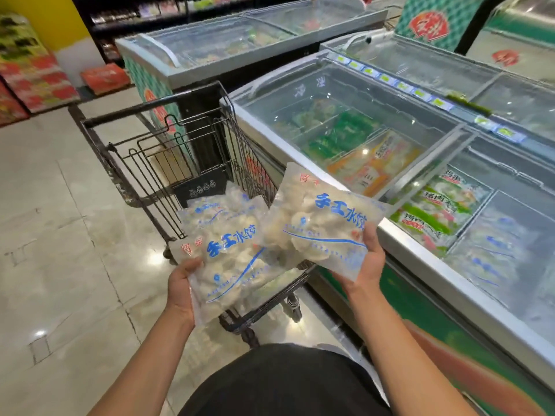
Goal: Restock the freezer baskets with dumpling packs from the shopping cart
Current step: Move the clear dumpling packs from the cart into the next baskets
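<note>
- The left hand point(180, 285) grips one dumpling pack point(231, 259) by its near edge, thumb on top, holding it over the shopping cart point(156, 163).
- The right hand point(371, 259) grips a second dumpling pack point(318, 217) by its near right corner, carrying it between the cart and the freezer point(420, 244).
- More packs of the same kind point(210, 205) lie in the cart, so I judge the restocking is only partly done.
- The step in hand looks like the carry across to the freezer; the right pack is nearer and would sensibly go in first.
- The glass lid point(345, 115) covers the far section, while the near section seems open, with similar blue-printed packs point(492, 253) in a basket at the near right. That looks the matching spot, though glare makes it hard to be sure.
- The bags sag at their free ends, so support from beneath would keep the dumplings from shifting.
- Lay each pack flat, print upward, clear of the green-labelled packs point(441, 205) beside it.
</note>
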